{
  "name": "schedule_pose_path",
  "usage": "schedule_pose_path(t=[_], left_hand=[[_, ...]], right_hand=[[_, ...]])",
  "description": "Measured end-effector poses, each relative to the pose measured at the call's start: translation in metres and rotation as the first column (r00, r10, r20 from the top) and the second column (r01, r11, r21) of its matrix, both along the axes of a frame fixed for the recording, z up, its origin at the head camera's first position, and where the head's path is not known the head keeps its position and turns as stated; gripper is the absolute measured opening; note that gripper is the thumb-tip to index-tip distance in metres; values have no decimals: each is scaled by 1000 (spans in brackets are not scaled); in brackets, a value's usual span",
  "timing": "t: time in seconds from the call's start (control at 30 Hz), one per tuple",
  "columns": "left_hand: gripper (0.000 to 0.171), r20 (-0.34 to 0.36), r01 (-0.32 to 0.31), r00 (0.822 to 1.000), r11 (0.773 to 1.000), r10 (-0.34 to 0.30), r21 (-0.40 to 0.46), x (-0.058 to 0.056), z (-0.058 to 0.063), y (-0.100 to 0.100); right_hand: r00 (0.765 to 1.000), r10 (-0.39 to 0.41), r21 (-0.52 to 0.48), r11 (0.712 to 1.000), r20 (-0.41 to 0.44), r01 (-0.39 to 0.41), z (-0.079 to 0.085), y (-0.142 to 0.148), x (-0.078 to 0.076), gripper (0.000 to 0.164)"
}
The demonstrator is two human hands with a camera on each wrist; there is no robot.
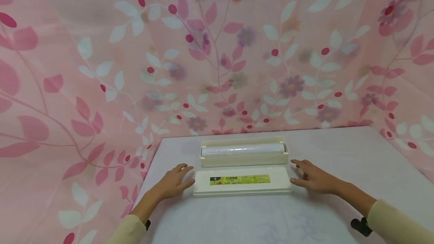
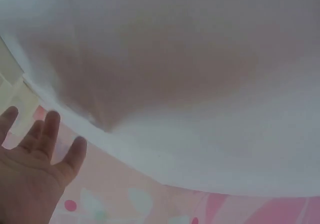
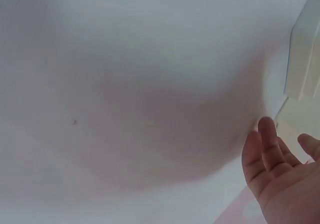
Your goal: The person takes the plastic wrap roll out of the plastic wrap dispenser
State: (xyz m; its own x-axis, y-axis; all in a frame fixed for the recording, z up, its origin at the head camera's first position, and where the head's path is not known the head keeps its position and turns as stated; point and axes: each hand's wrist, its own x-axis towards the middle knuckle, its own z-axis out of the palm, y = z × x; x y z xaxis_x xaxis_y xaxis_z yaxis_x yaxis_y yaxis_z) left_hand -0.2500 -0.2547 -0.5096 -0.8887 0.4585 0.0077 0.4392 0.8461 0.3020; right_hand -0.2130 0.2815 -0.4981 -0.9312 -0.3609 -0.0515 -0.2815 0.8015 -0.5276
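A long cream box lies on the table, holding a roll of clear plastic film. In front of it is its flat cream lid, with a yellow-green label facing up. My left hand is at the lid's left end, fingers spread and slightly bent; the left wrist view shows this hand holding nothing. At the lid's right end is my right hand, thumb close to the edge. Whether either thumb touches the lid I cannot tell. Loosely bent fingers of the right hand show in the right wrist view.
A white cloth covers the table. Pink floral curtain hangs behind it and along both sides. Dark wrist-worn pieces show below the sleeves. Shadows of the hands fall on the cloth.
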Motion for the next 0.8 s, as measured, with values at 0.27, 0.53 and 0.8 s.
schedule_pose_path(t=[0.27, 0.53, 0.8], left_hand=[[64, -90, -57, 994, 998, 58, 15, -4, 9, -7], [73, -162, -106, 982, 994, 99, -32, -4, 11, -8], [76, -269, -120, 959, 989, 94, -82, -7, 13, -5]], right_hand=[[967, -49, 111, 991, -250, 79, 5, 16, 0, 79], [913, -61, 194, 969, -404, 151, -2, 21, -6, 90], [908, -82, 229, 955, -410, 189, -4, 23, -15, 92]])
